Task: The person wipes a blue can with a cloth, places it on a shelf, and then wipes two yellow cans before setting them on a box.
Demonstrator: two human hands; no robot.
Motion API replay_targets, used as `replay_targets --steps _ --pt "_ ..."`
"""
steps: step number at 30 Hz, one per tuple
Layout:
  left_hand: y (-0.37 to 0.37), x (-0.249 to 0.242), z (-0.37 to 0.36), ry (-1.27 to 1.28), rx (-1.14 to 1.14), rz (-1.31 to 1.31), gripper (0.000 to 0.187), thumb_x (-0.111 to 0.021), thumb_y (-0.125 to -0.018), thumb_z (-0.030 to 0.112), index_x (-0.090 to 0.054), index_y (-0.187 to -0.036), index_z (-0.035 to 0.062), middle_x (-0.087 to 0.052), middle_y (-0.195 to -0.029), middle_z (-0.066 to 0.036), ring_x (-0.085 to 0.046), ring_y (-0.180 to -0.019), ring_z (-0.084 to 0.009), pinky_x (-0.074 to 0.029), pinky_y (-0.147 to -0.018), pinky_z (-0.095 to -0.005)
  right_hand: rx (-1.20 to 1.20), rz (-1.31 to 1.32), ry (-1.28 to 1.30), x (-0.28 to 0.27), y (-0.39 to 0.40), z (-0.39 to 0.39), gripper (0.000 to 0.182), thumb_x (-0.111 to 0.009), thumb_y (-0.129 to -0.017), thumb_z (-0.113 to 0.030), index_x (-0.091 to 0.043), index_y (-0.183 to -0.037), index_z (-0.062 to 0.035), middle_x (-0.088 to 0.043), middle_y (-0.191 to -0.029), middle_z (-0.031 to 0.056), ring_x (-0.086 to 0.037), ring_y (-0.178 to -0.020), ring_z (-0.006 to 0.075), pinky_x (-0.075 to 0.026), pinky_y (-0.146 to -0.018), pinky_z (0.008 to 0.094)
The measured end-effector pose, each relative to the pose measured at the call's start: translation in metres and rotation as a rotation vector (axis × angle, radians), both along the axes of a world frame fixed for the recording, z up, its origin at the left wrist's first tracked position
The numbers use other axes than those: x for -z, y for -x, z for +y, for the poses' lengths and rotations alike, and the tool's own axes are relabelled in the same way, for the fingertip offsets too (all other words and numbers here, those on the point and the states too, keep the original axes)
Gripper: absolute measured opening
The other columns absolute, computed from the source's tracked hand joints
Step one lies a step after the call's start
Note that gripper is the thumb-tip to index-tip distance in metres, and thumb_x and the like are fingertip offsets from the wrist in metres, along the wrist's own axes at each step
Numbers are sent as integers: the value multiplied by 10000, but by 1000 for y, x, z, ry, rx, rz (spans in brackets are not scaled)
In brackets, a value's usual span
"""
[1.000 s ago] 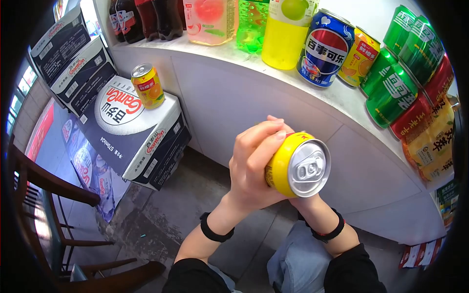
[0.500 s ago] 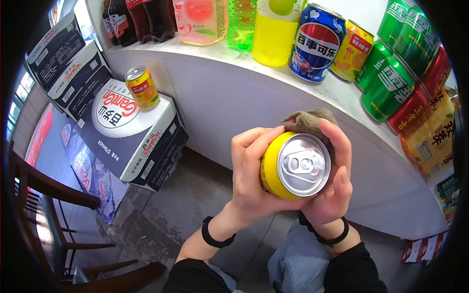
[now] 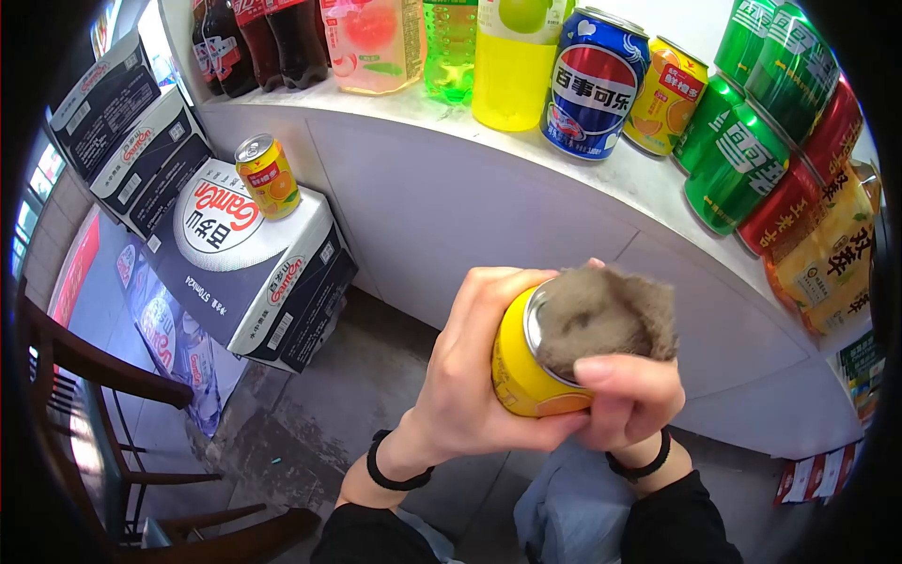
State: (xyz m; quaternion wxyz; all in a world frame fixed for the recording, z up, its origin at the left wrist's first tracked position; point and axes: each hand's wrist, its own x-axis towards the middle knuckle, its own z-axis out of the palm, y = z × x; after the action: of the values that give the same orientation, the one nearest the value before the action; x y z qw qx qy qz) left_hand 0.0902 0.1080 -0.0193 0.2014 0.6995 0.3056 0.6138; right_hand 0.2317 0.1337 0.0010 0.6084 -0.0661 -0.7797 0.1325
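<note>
My left hand (image 3: 465,376) grips a yellow drink can (image 3: 519,368) by its side, held in front of me above my lap. My right hand (image 3: 628,399) presses a grey-brown cloth (image 3: 601,315) over the can's silver top, which is almost fully covered. Both wrists wear black bands.
A white shelf (image 3: 526,160) holds cola bottles (image 3: 254,42), juice bottles (image 3: 512,56), a blue Pepsi can (image 3: 587,85), orange cans and green cans (image 3: 742,169). An orange can (image 3: 267,177) stands on stacked cartons (image 3: 244,263) at the left. A wooden chair (image 3: 113,414) is lower left.
My right hand came up from under the can, brought the cloth round its far side, and now lays it over the lid. The can has tilted slightly.
</note>
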Motion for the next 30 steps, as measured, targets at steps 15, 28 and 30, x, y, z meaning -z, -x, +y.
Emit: replay_targets --steps 15,28,30 --pt "18 4 2 -269 -115 -211 957 -724 -500 698 -512 -1074 -37 -544 -1013 -136 -494 -939 -255 -419 -790 -365 -200 -446 267 -20 -20 13 841 -847 -571 -371 -499 -1251 -17 -598 -989 126 -610 -783 232 -504 -684 294" --pt "23 0 14 -293 -455 -132 1247 -550 -560 848 -292 -1365 -70 -411 -1310 -243 -441 -1124 -288 -392 -818 -335 85 -189 599 -22 -29 11 771 -879 -523 -218 -523 -1165 17 -608 -1099 138 -639 -948 235 -509 -809 316" --pt "31 -2 9 -334 -478 -64 1081 -537 -635 808 -439 -1275 -58 -454 -1248 -228 -468 -1086 -284 -405 -798 -344 82 30 579 -27 -29 17 701 -882 -564 -191 -546 -1137 35 -642 -1019 117 -628 -936 177 -500 -828 308"
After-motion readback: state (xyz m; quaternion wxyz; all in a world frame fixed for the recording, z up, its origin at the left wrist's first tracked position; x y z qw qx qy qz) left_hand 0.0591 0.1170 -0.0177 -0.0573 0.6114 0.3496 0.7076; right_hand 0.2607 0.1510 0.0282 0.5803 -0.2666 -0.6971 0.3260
